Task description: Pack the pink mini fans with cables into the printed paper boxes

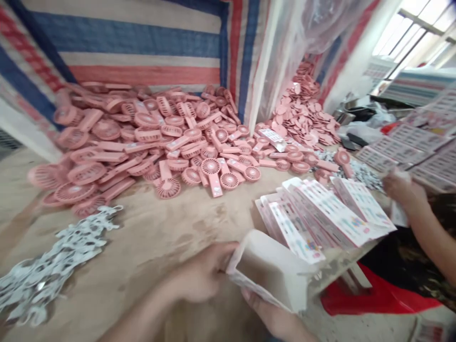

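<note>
Head view, lower centre of the frame: the fingers of the left hand [203, 273] are curled in against the left edge of an open carton [281, 266]; they are blurred and partly hidden, so whether the edge is pinched or merely touched cannot be told. From below, the carton is gripped by the right hand [274, 316], whose thumb is pressed along the near wall. It is held tilted above the near edge of the table [153, 228], its mouth turned toward the camera. Its walls have been opened out into a box shape, and no contents can be seen inside, so its filling is judged not yet begun.

Just beyond it, right of centre, overlapping printed cartons [335, 213] are laid, seemingly flat and not yet opened out. Across the left and centre, pink handheld fans [211, 166] are heaped loose, evidently unboxed. Pale straps [64, 261] are bunched at the lower left, with further straps [366, 175] strewn at the right. Pink round pieces [299, 121] are piled toward the upper right. At the right edge, something pale is held in a co-worker's hand [399, 190]; behind it, printed boxes [413, 142] are set out in rows, apparently already formed, though their contents cannot be made out. Striped sheeting [142, 38] is hung along the upper left.
</note>
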Demonstrator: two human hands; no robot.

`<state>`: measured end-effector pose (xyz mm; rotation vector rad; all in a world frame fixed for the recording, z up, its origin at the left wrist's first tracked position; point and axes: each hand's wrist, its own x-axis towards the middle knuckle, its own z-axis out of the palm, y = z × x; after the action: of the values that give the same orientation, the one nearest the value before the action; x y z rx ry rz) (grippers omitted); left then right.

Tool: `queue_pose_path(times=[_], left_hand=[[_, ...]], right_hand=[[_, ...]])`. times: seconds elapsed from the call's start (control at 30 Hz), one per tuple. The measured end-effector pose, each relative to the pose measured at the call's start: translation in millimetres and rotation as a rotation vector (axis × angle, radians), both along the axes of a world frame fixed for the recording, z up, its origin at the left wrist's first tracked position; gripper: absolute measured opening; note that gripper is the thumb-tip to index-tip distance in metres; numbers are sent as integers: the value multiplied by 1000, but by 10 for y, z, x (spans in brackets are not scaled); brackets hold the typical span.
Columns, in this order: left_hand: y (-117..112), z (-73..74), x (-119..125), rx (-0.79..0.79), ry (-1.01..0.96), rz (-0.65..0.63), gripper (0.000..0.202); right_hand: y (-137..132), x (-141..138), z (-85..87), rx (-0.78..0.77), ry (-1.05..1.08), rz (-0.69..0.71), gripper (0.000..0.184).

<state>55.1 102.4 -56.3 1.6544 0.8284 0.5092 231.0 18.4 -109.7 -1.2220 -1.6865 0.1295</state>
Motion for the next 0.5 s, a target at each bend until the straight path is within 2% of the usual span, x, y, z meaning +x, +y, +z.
queue_pose_path(times=[0.03,0.1,0.2,0.27,0.33,0.4,0.5], left_hand=[[178,-14,25,-3,9,-24,30],[541,-90,208,9,21,21,34],[921,-280,749,21,34,83,43],[1015,-394,1103,16,45,100,39],[1028,-467,1310,3,67,120,27],[1014,-493,1351,-30,88,124,20],[993,-472,1267,-101,93,104,23]], right_hand=[[-48,48,1,-4,34,36,36],[-133,89,-75,-38,122,201,34],[-205,-8,-335,-188,151,477,32],[-216,-109,-514,-302,115,537,26],[-217,-163,-633,-363,115,525,28],[-223,-149,-688,-379,156,486,37],[-229,-82,-721,-377,263,466,50]])
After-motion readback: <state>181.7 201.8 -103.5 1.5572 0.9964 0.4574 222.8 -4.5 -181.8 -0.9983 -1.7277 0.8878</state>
